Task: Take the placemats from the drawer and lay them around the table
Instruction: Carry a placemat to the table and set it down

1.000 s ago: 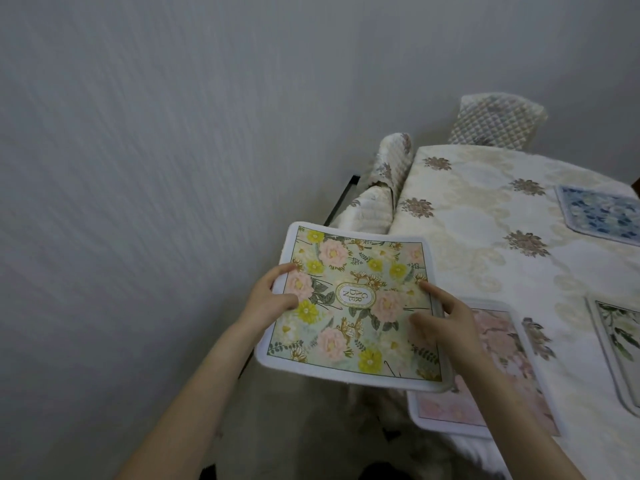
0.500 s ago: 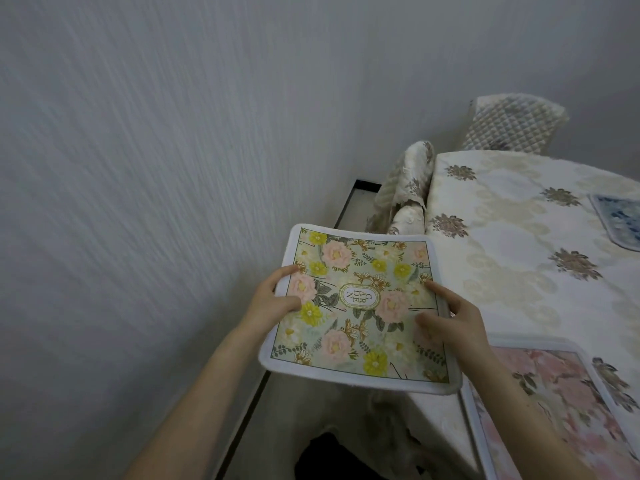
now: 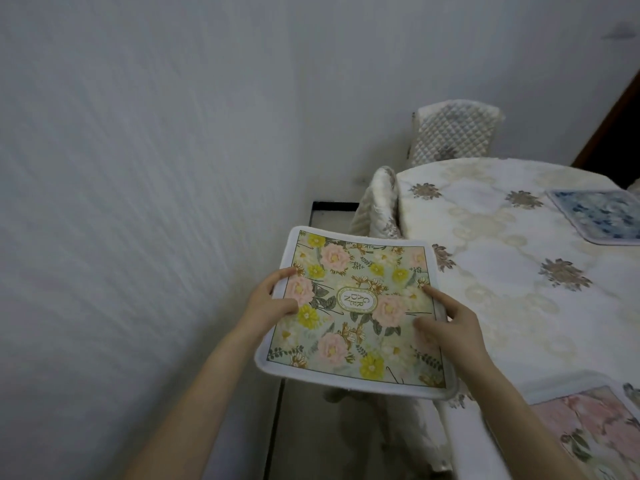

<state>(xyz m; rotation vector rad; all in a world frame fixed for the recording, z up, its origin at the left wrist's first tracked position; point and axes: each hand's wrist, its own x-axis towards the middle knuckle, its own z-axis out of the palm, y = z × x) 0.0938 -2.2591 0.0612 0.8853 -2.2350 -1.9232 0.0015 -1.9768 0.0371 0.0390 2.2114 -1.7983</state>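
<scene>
**Floral placemat held in both hands beside the worktop**

The left hand (image 3: 273, 299) grips the left edge of the floral placemat (image 3: 356, 310), thumb on top over a pink flower, fingers curled beneath. The placemat, printed with pink and yellow blooms and a "GARDEN" oval, is held in the air just left of the worktop (image 3: 502, 271), its right edge overlapping the cloth-covered rim. The right hand (image 3: 446, 327) pinches the placemat's right edge, index finger extended along the print. Right of the held placemat, on the worktop, lie a blue placemat (image 3: 599, 216) at the far side and a pink placemat (image 3: 595, 434) at the near corner. Beyond the worktop stands a quilted chair (image 3: 453, 133).
</scene>
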